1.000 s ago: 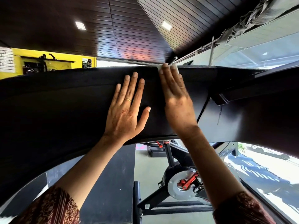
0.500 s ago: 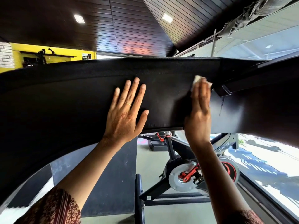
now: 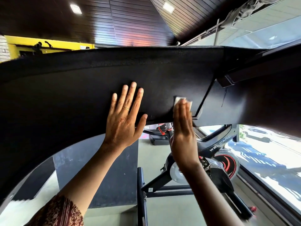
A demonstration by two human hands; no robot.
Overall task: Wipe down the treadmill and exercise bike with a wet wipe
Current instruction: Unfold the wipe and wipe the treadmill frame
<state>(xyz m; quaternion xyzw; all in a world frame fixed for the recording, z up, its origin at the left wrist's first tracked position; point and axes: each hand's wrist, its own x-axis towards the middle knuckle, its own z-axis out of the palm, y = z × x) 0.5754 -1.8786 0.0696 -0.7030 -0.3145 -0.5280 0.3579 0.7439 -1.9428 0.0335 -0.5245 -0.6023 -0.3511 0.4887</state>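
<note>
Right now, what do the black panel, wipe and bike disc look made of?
Black panel: matte with a grainy, speckled surface, likely rubber or textured plastic; cannot tell which.
Wipe: thin white sheet folded flat with soft edges, probably nonwoven fabric or paper.
Bike disc: bare silvery metal with a bright sheen, probably steel or aluminium.

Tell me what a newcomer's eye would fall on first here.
Two hands stand out against the wide black treadmill panel across the middle: the left hand lies flat, fingers spread, and the right hand presses a white wet wipe to it. Below right, an exercise bike with a red-ringed flywheel shows under the panel.
</note>
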